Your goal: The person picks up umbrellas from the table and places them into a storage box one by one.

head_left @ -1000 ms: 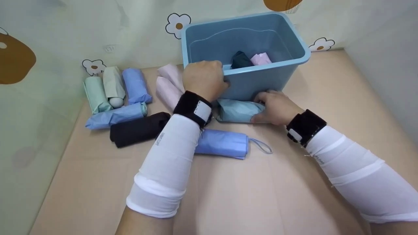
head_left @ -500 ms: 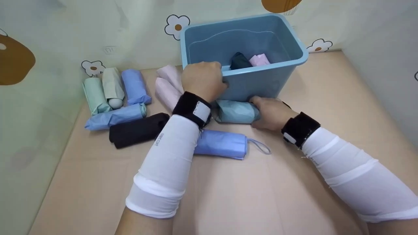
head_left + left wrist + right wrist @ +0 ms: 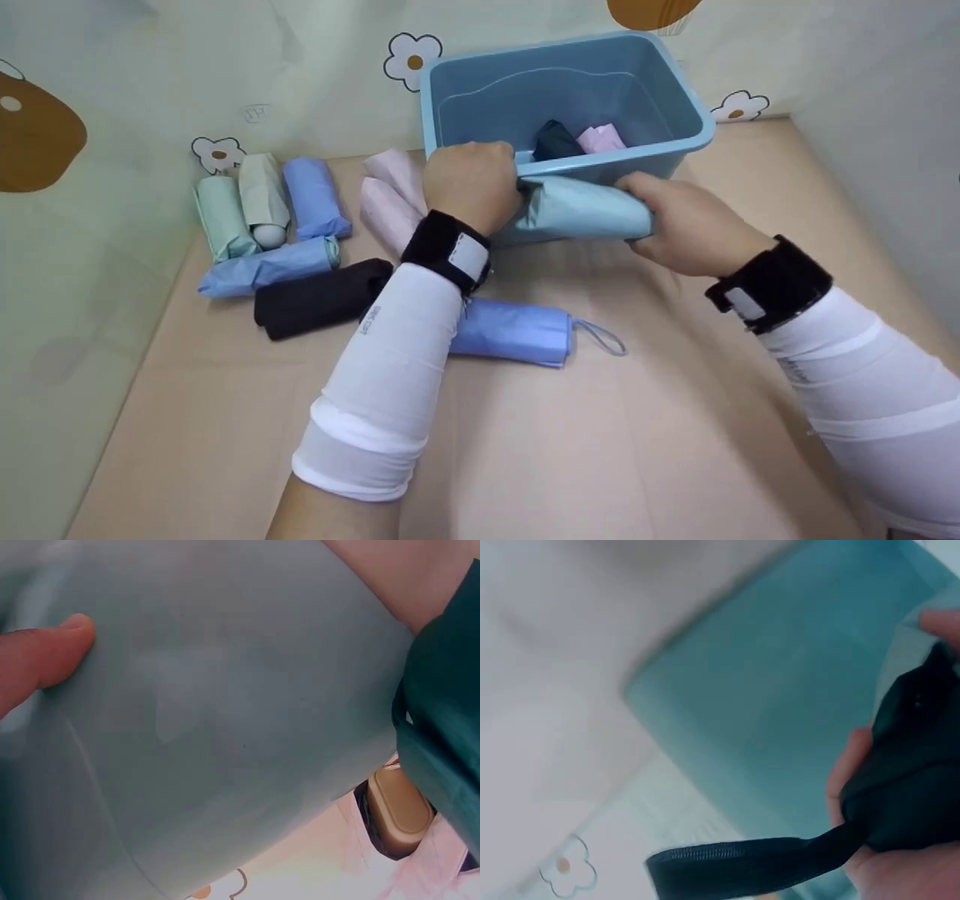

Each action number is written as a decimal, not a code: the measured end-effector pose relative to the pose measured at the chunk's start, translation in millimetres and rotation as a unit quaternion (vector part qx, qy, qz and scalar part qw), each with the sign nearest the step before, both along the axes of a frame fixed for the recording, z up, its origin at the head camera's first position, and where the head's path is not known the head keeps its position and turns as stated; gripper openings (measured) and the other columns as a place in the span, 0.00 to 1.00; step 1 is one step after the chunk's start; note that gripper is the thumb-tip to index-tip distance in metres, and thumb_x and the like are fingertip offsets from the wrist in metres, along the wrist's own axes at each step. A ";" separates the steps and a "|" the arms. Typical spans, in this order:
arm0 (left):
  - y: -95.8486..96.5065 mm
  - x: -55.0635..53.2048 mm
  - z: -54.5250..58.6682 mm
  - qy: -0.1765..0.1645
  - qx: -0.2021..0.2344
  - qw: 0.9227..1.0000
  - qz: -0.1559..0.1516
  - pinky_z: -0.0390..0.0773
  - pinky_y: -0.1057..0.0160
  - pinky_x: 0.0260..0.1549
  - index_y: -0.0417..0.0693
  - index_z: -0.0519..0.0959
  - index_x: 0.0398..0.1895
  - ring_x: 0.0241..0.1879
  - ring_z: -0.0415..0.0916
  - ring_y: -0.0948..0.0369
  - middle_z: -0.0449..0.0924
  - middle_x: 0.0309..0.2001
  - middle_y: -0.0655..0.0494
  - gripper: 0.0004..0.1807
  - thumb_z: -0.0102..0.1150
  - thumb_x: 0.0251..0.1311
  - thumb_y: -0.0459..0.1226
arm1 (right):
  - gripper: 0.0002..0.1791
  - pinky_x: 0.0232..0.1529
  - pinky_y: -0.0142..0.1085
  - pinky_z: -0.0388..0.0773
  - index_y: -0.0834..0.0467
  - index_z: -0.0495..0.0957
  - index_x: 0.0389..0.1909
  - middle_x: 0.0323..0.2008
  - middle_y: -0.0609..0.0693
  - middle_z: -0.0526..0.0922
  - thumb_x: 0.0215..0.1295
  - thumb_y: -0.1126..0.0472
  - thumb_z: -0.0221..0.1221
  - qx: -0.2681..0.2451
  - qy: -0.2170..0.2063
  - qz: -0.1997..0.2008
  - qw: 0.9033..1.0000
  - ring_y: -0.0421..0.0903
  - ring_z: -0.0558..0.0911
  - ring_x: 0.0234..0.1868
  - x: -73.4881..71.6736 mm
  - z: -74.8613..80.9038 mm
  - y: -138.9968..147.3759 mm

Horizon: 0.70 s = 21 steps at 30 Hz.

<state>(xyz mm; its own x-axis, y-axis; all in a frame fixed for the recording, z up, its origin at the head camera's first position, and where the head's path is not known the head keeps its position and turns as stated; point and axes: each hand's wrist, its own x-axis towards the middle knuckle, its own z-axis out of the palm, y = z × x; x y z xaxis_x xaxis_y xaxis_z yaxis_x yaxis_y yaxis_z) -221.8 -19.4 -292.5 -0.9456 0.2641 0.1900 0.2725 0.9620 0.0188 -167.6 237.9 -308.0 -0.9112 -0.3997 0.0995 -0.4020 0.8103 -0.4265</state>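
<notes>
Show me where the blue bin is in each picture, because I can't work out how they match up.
Head: the blue bin is at the top, right of centre.
Left wrist: the blue bin, looking greyish, fills most of the picture.
Right wrist: the blue bin spans the middle and upper right.
Shared landmark: flower print on the backdrop, cut off along the left wrist view's bottom edge and at the right wrist view's lower left.

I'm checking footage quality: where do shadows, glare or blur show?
Head view: soft shadows on the tan tabletop, looped blue umbrella fairly sharp; left wrist view: pale, hazy sheen on the blue plastic bin; right wrist view: bin edges blurred, dark strap somewhat clearer.
</notes>
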 end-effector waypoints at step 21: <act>5.5 5.6 -3.4 0.010 0.006 1.000 0.000 0.83 0.47 0.36 0.50 0.87 0.38 0.38 0.87 0.49 0.90 0.35 0.51 0.17 0.66 0.60 0.53 | 0.45 0.70 0.58 0.71 0.56 0.47 0.82 0.75 0.64 0.68 0.70 0.56 0.59 -0.065 -0.046 -0.206 0.975 0.62 0.73 0.68 -84.0 52.7 -27.8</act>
<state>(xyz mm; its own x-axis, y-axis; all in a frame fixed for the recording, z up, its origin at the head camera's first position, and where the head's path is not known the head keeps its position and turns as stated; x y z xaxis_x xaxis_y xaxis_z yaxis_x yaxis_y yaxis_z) -216.2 -13.8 -295.9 -0.9416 0.2624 0.2110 0.2734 0.9616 0.0243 -251.6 210.1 -255.2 -0.9993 0.0123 0.0348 -0.0091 0.8313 -0.5558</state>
